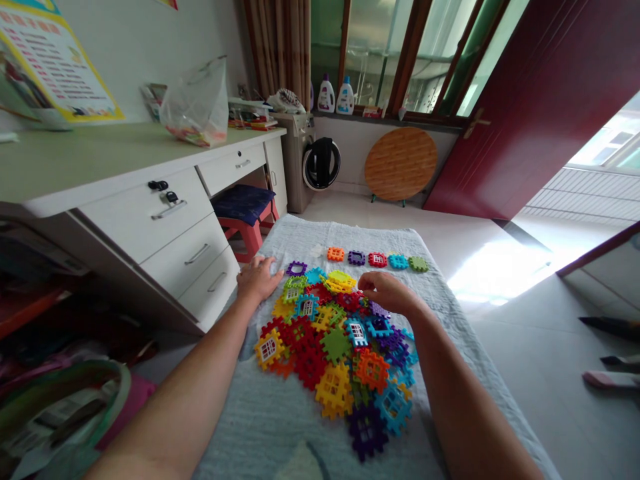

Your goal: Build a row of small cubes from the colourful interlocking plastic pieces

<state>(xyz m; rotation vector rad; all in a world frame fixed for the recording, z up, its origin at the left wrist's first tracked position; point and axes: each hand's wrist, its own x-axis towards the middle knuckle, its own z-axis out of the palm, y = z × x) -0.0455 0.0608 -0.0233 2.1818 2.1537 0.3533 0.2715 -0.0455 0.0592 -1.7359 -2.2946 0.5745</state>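
Observation:
A loose pile of colourful plastic interlocking building tiles [336, 345] covers the middle of the cloth. Beside its far left edge, my left hand [257, 279] lies on the cloth with fingers spread, near a purple frame tile [297, 269]. My right hand [387, 291] is over the far right of the pile, its fingers curled down close to a yellow tile [341, 282] and some red tiles [353, 303]. Whatever its fingertips grip, if anything, is hidden. Beyond the pile, several tiles form a row, from an orange tile [335, 254] to a green tile [419, 264].
A pale blue cloth [310, 233] covers the table. To the left stand a white desk [150, 200] and a red stool [247, 217] with a dark cushion. Further off are a washing machine [295, 160], a round wooden board [400, 163] and a red door [520, 100].

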